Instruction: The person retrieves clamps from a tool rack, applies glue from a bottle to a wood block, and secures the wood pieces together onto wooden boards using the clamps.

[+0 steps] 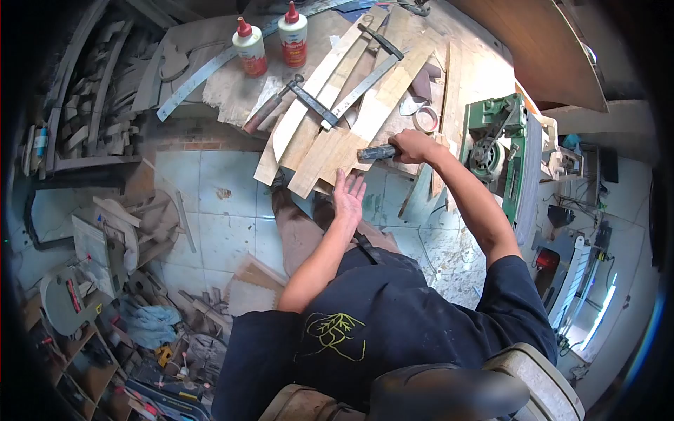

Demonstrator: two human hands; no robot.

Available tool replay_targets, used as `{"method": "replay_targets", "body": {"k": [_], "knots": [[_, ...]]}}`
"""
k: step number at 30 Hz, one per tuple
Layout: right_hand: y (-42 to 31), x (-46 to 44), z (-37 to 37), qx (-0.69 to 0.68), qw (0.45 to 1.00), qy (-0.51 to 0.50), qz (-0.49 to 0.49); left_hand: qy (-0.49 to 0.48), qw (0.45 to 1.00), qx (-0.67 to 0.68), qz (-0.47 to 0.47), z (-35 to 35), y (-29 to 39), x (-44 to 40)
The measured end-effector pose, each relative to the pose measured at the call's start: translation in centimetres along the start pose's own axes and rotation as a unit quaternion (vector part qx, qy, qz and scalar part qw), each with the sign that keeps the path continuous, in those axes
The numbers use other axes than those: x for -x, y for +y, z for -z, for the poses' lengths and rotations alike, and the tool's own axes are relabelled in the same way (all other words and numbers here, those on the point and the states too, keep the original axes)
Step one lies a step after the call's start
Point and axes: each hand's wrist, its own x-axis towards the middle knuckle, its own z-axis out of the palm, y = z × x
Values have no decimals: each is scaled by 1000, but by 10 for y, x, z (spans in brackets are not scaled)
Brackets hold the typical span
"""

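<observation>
Pale flat wooden boards [372,116] lie overlapped on the brown cluttered workbench [226,99]. Hands apart: left hand [347,201] palm-up at their near ends, contact unclear; right hand [415,146] wraps a dark blocky hand tool [378,152]. Risk: tool slip could catch left fingers; a knock could skew boards. Count: one black metal bar clamp [314,103], two red-capped plastic bottles [293,38], at least three boards.

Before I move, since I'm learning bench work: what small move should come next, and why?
Probably steady the boards with the left hand: it is open beside their near ends, while the right hand grips a dark tool there, and both clamps sit farther up.
</observation>
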Motion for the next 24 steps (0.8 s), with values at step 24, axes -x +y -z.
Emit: {"method": "replay_targets", "body": {"k": [24], "knots": [[3, 27, 63, -697, 645, 279, 141, 37, 992, -39, 115, -61, 67, 62]]}}
